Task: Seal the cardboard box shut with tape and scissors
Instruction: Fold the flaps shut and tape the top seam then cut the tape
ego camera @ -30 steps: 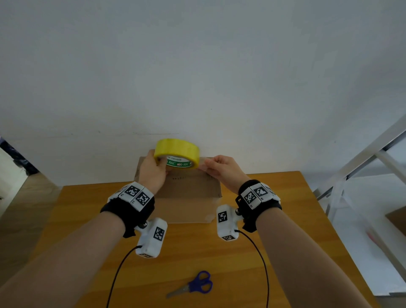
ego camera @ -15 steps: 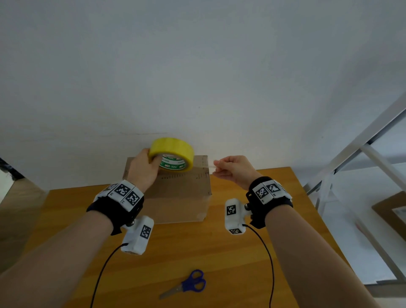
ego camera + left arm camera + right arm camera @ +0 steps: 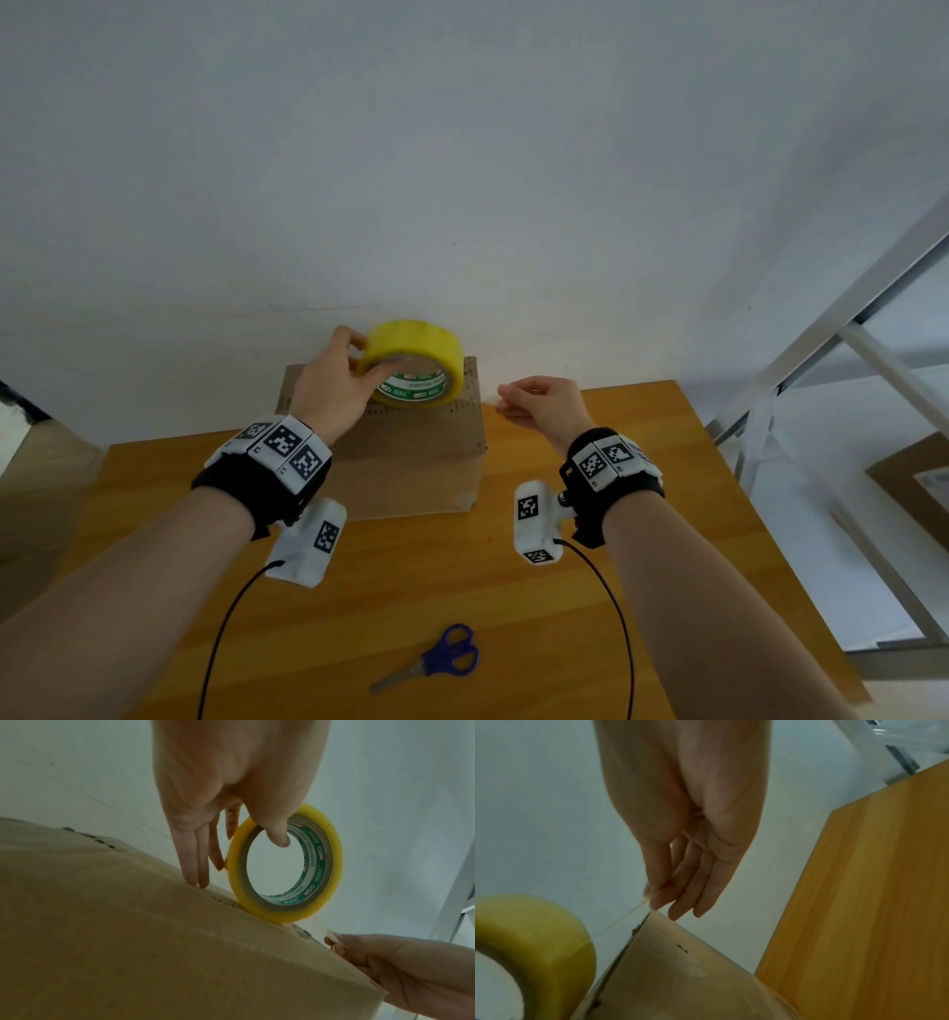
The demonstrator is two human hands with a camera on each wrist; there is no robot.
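- One wooden table (image 3: 590,591) carries everything, pushed up against a white wall (image 3: 462,154), which puts the work within reach of both arms
- Closed cardboard box (image 3: 421,462) stands at the table's far edge by the wall, flaps down; whatever it contains is hidden
- Yellow tape roll (image 3: 413,362) stands on edge on the box top near its right end, probably so the strip can run straight along the seam
- Left hand (image 3: 328,390) grips the roll, thumb hooked through the core and fingers curled over the outer rim, with two fingertips resting on the cardboard, likely to steady it
- Right hand (image 3: 544,406) hovers just past the box's right edge, thumb and forefinger pressed together on the free end of the tape strip (image 3: 618,921), drawn taut off the roll, seemingly to wrap it over that edge
- Blue-handled scissors (image 3: 436,660) lie untouched at the near edge, well apart from both hands, waiting for the cut
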